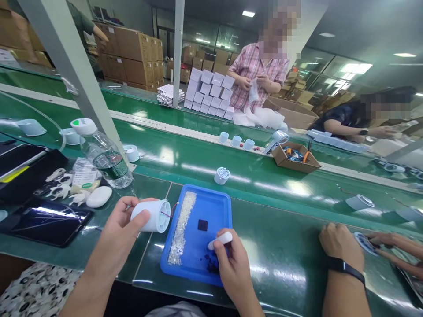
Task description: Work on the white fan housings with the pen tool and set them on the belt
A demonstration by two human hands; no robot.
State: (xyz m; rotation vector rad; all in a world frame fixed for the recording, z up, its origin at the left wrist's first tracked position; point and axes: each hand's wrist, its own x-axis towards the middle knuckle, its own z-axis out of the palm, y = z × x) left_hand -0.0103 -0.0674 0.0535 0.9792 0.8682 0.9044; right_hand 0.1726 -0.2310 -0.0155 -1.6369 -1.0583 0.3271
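Observation:
My left hand (124,220) is wrapped round a pale blue plastic cylinder (145,215), which lies on its side in the air with its ribbed end to the right. Thin red and dark wires (172,209) stick out of that end. My right hand (233,259) grips a short white rounded stick (222,240), its tip low over the blue tray (228,200). Along the tray's left side runs a strip of small whitish clear pieces (183,229). A dark square (202,225) lies mid-tray, and small dark bits (212,263) are gathered near my right hand.
Behind the tray, a similar cylinder (222,176) stands on the green belt (185,160). A plastic bottle (105,154) and a black tablet-like device (49,222) are at left. A cardboard box of parts (294,158) sits farther back. At right is a co-worker's arm with a wristband (345,266).

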